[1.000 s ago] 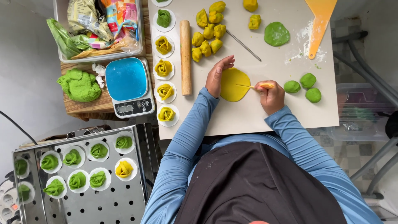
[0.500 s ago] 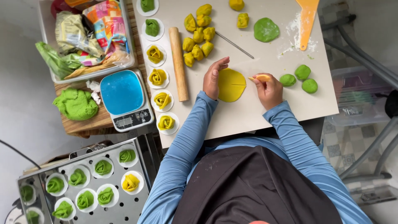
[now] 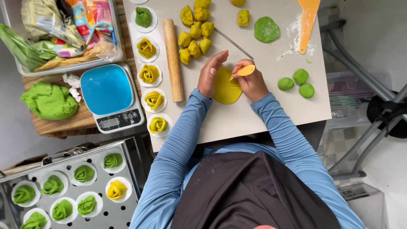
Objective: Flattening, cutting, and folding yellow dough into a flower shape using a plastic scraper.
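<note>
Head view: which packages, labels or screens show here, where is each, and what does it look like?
Snack packets: crumpled, multicoloured, in the clear plastic tub at top left.
Pale printed bag: same tub, left of the packets, beige-green.
Kitchen scale: left of the white board, blue square platform, white body.
Scale screen: small grey rectangle on its front edge, nothing legible.

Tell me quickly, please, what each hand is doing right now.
Left hand: open, fingers straight, edge resting on the yellow dough disc.
Right hand: closed on a small orange scraper at the disc's edge.
</note>
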